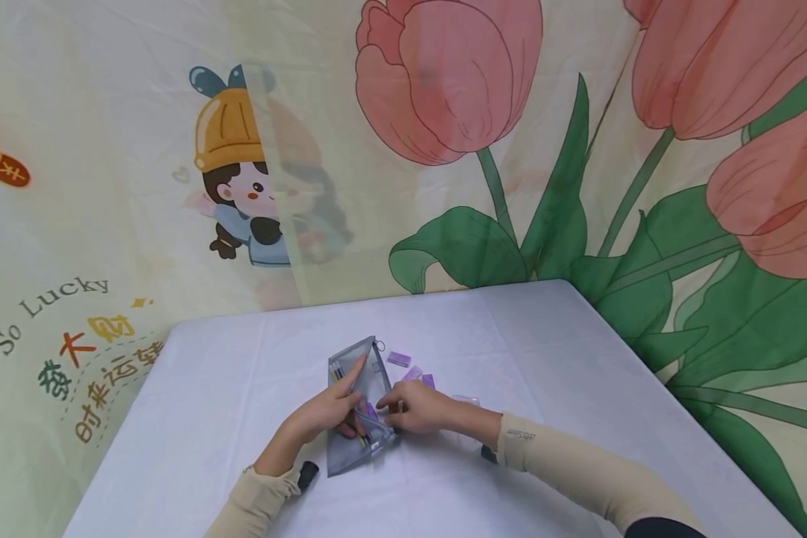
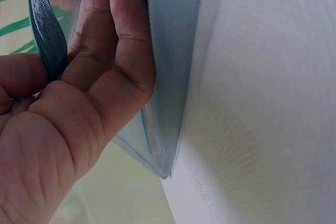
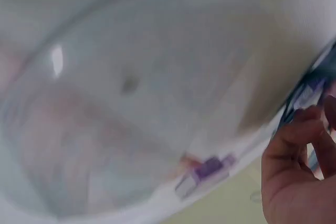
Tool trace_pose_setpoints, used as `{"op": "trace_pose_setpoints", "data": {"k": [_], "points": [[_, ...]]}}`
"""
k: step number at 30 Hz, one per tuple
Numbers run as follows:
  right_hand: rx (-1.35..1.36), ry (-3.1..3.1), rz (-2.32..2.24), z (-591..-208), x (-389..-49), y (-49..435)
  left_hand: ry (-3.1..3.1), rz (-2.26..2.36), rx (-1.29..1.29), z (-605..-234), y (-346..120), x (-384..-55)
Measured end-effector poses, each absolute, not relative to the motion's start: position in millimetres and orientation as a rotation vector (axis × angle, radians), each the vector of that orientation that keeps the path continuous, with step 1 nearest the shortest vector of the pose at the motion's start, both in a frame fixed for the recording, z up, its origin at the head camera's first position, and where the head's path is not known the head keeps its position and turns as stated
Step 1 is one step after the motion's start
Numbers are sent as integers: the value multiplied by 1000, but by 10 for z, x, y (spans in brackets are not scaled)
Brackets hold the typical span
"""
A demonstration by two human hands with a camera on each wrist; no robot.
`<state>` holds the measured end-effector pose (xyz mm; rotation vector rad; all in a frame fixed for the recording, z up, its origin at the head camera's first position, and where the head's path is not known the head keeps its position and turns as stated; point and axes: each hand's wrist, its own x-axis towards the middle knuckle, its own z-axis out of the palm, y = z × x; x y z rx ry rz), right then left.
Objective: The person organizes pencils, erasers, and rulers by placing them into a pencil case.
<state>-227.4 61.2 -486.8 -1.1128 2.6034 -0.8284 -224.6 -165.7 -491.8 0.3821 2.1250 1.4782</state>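
A grey-blue mesh zip pouch [image 1: 350, 454] lies tilted on the white table in the head view, with pencils [image 1: 337, 370] and a purple block [image 1: 371, 410] showing in it. My left hand [image 1: 326, 411] holds its mouth apart; in the left wrist view the fingers [image 2: 131, 40] reach inside and the thumb lies by the zip edge. My right hand [image 1: 417, 407] is at the pouch's right edge with bent fingers. The right wrist view has these fingers [image 3: 299, 132] beside the dark zip edge and a purple-and-white piece [image 3: 310, 94]; whether they pinch anything is unclear.
Several small purple blocks [image 1: 399, 359] lie right of the pouch on the white tablecloth [image 1: 242, 388]. A clear, rounded plastic item [image 3: 157, 87] fills much of the right wrist view, blurred. Behind the table hangs a printed tulip curtain [image 1: 457, 82].
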Motion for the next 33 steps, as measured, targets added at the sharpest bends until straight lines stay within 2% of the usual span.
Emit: {"op": "trace_pose_setpoints", "data": {"k": [11, 16, 33], "points": [[-1223, 3063, -523, -4646, -2348, 992, 2137, 1478, 375, -4936, -1644, -2264], [-1155, 3129, -338, -4680, -2378, 1192, 2131, 1483, 378, -4938, -1645, -2249], [-870, 3207, -193, -4880, -2600, 1627, 2124, 1480, 363, -4882, -1633, -2225]]}}
